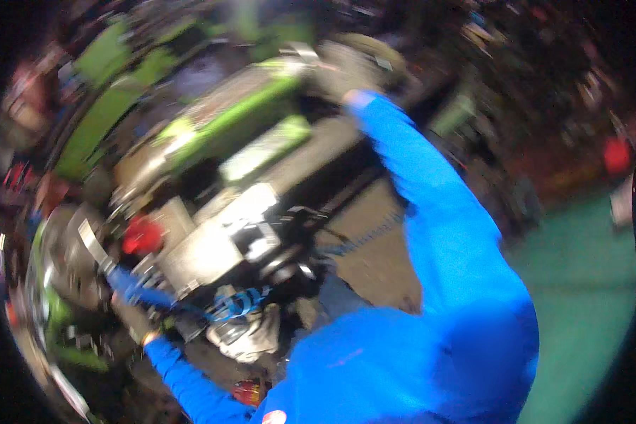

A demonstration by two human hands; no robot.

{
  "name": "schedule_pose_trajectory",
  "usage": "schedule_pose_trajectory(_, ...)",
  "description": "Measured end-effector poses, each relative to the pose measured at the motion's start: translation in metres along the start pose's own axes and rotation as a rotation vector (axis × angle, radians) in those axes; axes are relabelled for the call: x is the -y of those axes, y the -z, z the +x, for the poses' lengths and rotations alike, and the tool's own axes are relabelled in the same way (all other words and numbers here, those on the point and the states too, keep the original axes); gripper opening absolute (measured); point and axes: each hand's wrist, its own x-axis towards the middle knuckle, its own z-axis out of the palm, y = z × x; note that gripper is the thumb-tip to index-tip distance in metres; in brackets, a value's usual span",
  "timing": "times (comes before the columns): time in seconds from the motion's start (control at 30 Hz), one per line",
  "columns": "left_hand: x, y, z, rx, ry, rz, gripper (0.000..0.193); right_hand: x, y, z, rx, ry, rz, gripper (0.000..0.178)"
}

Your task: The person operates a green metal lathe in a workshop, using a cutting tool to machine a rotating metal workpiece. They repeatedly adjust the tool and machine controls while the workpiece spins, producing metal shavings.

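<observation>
Head view: blue tool (143, 291) is apparently being gripped by left hand (129, 316), steadiness being called for; right hand (348, 88) is being blurred, fingers indeterminable.

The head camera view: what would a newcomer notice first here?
Probably the bright blue jacket, filling the lower middle, with one sleeve reaching toward the top. Next come the lime-green bar, slanting across the upper left, and a red object below it, too blurred to identify. On the right, the plain green floor stands out against the dark, smeared clutter above it.
</observation>
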Motion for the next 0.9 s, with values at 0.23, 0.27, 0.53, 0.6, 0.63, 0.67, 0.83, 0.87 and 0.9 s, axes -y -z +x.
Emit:
schedule_pose_trajectory(0.23, -0.031, -0.018, 0.028, 0.032, -0.01, 0.122, 0.043, 0.211, 0.03, 0.051, 0.726, 0.648, 0.059, 0.036)
schedule_pose_trajectory(0.27, -0.024, -0.012, 0.016, -0.012, 0.015, 0.129, 0.044, 0.24, 0.017, 0.038, 0.763, 0.757, 0.119, 0.036)
schedule_pose_trajectory(0.53, 0.005, 0.024, -0.013, -0.182, -0.024, 0.036, 0.045, 0.372, 0.007, -0.033, 0.883, 1.073, 0.24, 0.038)
schedule_pose_trajectory(0.6, -0.002, 0.024, -0.016, -0.235, -0.092, -0.033, 0.045, 0.39, 0.026, -0.045, 0.875, 1.118, 0.185, 0.039)
schedule_pose_trajectory(0.63, 0.003, 0.028, -0.026, -0.269, -0.107, -0.031, 0.045, 0.393, 0.029, -0.052, 0.894, 1.114, 0.186, 0.039)
schedule_pose_trajectory(0.67, 0.005, 0.022, -0.025, -0.312, -0.138, -0.047, 0.046, 0.392, 0.033, -0.05, 0.898, 1.114, 0.169, 0.039)
schedule_pose_trajectory(0.83, 0.046, 0.003, -0.088, -0.637, -0.109, -0.209, 0.047, 0.359, 0.026, -0.07, 1.077, 0.969, 0.264, 0.041)
schedule_pose_trajectory(0.87, 0.035, -0.004, -0.109, -0.72, -0.091, -0.273, 0.046, 0.325, 0.025, -0.079, 0.936, 0.884, 0.511, 0.054)
schedule_pose_trajectory(0.9, 0.038, -0.005, -0.133, -0.828, -0.081, -0.329, 0.046, 0.273, 0.011, -0.096, 0.758, 0.841, 0.533, 0.058)
